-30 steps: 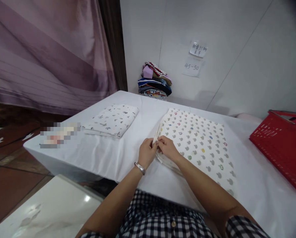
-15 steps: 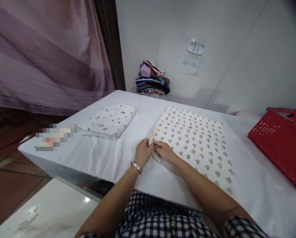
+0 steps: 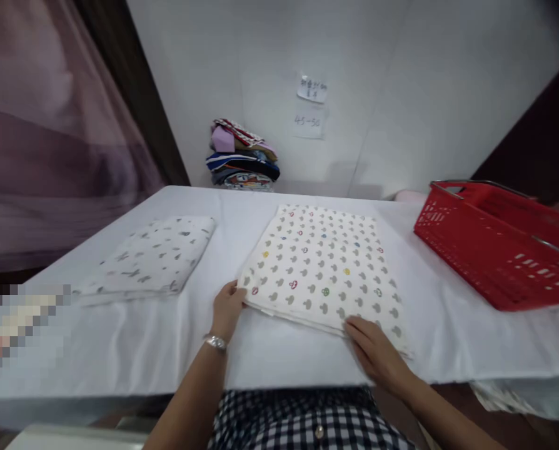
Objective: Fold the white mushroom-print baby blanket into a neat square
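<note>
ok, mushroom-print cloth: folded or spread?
Folded. The mushroom-print cloth lies flat, with more than one layer showing along the near edge between the left hand and the right hand. Number of folds: cannot tell.

Garment (image 3: 270,432): one, black-and-white checked cloth, covering the person's front. Button (image 3: 319,431): one, round, pale gold, set in the checks. Bracelet (image 3: 216,342): one, silver-coloured, shiny, on left wrist (image 3: 220,327).
</note>
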`<state>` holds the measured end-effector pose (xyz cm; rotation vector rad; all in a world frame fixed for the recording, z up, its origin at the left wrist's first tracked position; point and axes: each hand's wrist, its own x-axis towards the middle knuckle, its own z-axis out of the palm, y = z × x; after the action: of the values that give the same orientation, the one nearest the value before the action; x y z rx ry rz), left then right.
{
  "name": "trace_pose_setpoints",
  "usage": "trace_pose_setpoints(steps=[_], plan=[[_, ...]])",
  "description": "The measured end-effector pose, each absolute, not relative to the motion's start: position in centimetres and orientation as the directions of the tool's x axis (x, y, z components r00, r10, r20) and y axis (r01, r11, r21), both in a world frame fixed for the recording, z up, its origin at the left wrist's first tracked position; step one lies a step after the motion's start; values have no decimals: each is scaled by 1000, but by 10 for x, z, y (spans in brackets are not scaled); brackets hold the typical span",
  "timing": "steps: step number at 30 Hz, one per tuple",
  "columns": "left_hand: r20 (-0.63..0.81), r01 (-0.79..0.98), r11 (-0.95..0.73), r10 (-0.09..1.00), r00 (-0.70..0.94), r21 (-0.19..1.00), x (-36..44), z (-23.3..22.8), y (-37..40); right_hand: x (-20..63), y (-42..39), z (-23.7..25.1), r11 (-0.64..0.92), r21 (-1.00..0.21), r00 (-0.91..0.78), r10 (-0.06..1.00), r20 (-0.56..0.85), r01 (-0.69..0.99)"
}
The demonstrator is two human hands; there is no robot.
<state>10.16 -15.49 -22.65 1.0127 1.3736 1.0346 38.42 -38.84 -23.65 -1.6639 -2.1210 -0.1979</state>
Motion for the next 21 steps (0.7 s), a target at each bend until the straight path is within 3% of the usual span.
trace_pose_setpoints(steps=[4, 9, 15, 21], plan=[[-330, -96, 326, 944, -25, 940, 102, -215, -152, 428, -436, -245, 99, -37, -72, 888, 453, 994], [-337, -185, 341, 940, 52, 922, 104, -203, -149, 445, -451, -242, 62, 41, -74, 885, 460, 997], [-307, -147, 314, 949, 70, 938, 102, -191, -150, 436, -438, -236, 4, 90, -39, 920, 390, 996], [-286, -83, 291, 956, 70, 953, 99, -194, -148, 442, -431, -240, 25, 104, -70, 886, 458, 994]])
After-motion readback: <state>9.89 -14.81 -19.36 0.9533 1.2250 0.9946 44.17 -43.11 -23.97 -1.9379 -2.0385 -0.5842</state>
